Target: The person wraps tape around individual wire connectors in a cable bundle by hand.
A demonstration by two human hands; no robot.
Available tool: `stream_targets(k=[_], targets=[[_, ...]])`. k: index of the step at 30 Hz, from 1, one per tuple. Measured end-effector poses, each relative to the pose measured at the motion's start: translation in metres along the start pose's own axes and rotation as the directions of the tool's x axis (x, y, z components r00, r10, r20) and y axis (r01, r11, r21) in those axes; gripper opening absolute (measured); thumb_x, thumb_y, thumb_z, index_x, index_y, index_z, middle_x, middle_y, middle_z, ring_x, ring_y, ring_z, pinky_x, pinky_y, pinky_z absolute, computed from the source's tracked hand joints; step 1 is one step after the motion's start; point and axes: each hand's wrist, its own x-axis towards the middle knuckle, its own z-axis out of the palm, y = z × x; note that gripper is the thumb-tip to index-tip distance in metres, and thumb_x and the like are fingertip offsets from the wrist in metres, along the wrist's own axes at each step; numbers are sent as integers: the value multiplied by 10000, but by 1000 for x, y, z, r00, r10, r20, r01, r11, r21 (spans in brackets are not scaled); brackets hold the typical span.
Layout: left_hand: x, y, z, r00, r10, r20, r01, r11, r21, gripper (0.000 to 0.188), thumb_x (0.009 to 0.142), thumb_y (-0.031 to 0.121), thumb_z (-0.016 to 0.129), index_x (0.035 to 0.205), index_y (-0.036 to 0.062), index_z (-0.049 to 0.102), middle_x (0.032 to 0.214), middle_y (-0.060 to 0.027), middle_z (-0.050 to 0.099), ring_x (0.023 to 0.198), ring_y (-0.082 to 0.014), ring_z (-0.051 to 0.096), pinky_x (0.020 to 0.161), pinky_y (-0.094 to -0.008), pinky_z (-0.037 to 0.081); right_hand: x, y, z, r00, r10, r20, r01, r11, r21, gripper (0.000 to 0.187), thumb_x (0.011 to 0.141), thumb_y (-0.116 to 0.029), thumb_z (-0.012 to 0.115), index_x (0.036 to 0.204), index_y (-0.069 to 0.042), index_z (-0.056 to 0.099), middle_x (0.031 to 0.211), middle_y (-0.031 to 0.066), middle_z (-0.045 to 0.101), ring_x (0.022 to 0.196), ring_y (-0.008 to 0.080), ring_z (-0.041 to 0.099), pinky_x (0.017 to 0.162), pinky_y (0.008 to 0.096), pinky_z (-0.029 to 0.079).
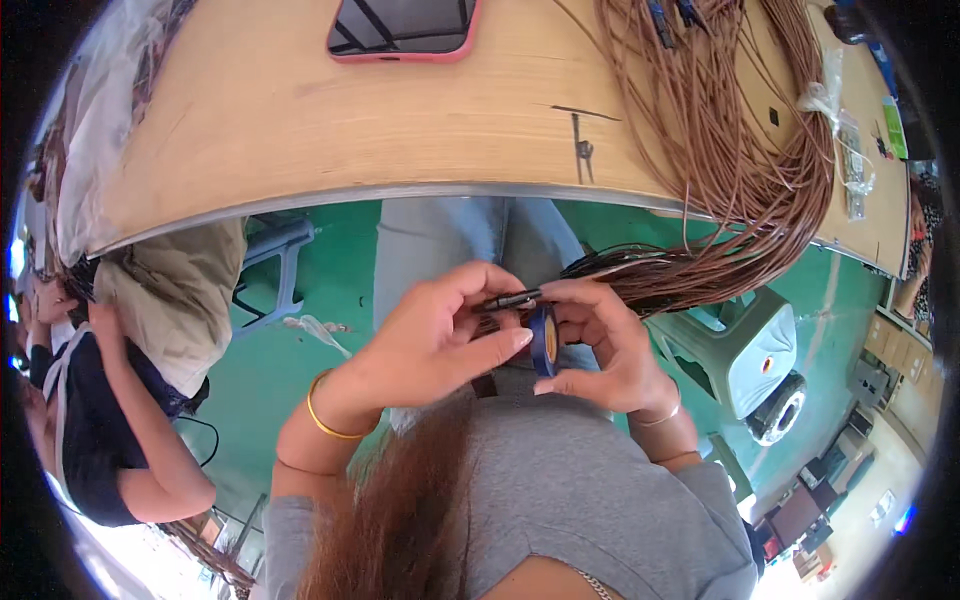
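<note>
Over my lap both hands work close together. My left hand (440,330) is closed, fingers and thumb pinching dark wire ends (511,300); its thumb tip lies near a roll of dark blue tape (543,342). Gripped by my right hand (612,345), the roll stands on edge between the two hands. The right fingertips reach the wire ends from the other side. A thick bundle of brown wires (770,225) runs from the table down over its edge toward my hands. My fingers hide part of the wire ends.
A phone with a red case (405,28) lies on the wooden table (400,130). At right stands a green-grey stool (735,345); a blue-grey stool (275,265) is at left. Another person's arm (150,420) and beige cloth (180,300) are at far left.
</note>
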Motion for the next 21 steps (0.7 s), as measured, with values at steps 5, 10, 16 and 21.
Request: stream_targets(k=[5, 10, 16, 21], targets=[[-7, -10, 6, 998, 23, -64, -30, 993, -118, 312, 750, -7, 596, 1028, -21, 456, 910, -50, 558, 806, -60, 512, 711, -189, 432, 5, 7, 1, 983, -181, 27, 180, 932, -315, 646, 578, 32, 725, 1142, 20, 411, 1196, 163, 386, 1057, 227, 462, 792, 321, 459], [-7, -20, 12, 987, 97, -127, -124, 967, -224, 343, 743, -16, 599, 1050, -14, 447, 922, -57, 568, 779, -53, 517, 658, -187, 437, 5, 1, 5, 964, -264, 8, 246, 886, -392, 634, 570, -13, 745, 1124, 23, 438, 1175, 178, 416, 1045, 223, 470, 780, 304, 460], [-10, -14, 5, 830, 557, -16, -349, 541, 765, 240, 700, 43, 646, 916, 24, 542, 725, -69, 612, 512, -89, 545, 436, -221, 399, 10, -8, 7, 925, -377, -33, 276, 732, -623, 540, 543, -101, 768, 1022, 19, 550, 1036, 168, 533, 923, 248, 542, 760, 286, 452], [-7, -16, 4, 768, 635, 88, -383, 344, 857, 230, 651, 70, 643, 857, 54, 540, 610, -80, 568, 461, -231, 538, 393, -326, 412, 10, -13, 4, 927, -374, -35, 268, 723, -637, 554, 556, -64, 746, 1064, -4, 532, 1019, 155, 533, 890, 263, 547, 757, 305, 448]])
